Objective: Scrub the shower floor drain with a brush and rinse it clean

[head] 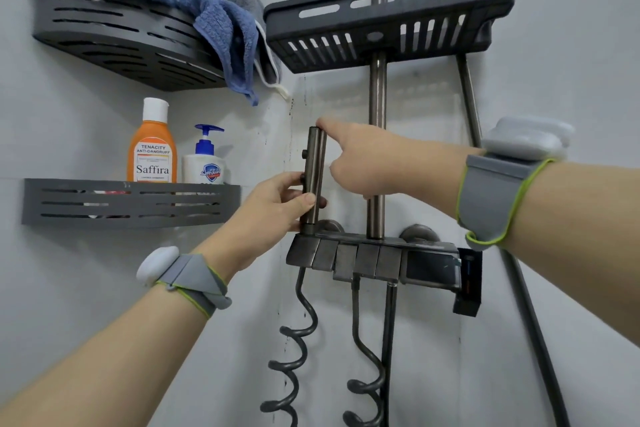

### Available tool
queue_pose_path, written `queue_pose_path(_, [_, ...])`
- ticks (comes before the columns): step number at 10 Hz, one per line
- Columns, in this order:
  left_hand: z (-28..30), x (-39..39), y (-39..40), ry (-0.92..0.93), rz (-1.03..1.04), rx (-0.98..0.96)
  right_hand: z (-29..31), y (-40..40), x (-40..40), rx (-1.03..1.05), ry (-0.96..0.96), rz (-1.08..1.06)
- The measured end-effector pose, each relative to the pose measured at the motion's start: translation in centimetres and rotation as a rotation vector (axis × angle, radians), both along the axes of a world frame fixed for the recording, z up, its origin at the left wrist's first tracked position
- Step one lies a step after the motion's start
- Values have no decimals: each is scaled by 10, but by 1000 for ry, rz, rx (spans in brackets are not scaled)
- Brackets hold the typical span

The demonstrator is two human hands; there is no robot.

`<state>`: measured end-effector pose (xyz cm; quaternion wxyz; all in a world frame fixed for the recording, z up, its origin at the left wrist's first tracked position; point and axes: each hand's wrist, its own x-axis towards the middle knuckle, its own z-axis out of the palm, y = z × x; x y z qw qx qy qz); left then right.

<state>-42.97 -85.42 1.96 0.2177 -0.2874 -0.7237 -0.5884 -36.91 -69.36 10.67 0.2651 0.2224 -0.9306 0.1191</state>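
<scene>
Head view, looking up at the shower wall: the mixer bar (374, 253) with its row of flat keys serves as the landmark. Standing upright in a holder at the bar's left end is a slim metal spray wand (314, 177). The left hand (273, 201) grips the wand's lower half, fingers and thumb curled round it. The right hand (367, 159) reaches in from the right above the bar, its index finger stretched out and pressing the wand's top end; the other fingers look folded, though they are partly hidden behind the riser pipe (377, 149) rising from the bar's middle. Coiled hoses (298, 340) hang below the bar. Above it sits a dark slotted tray (388, 28) on the riser. To the bar's left are two corner shelves: the lower shelf (128, 204) carries an orange shampoo bottle (152, 146) and a white pump bottle (204, 163); a blue towel (207, 10) spills from the upper one.

The floor drain and any brush lie out of view, somewhere below.

The step in hand appears to be fetching the wand for rinsing. Next, I judge, the wand must be lifted straight up out of its holder, its hose let uncoil freely, then aimed down at the drain.
</scene>
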Motion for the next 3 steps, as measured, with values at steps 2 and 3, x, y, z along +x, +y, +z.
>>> queue_pose_path(2, [-12,9,15,8,265,107,-18,12,17,-18,-107,30])
queue_pose_path(3, [-9,22,25,96,557,98,-32,35,33,14,-83,66])
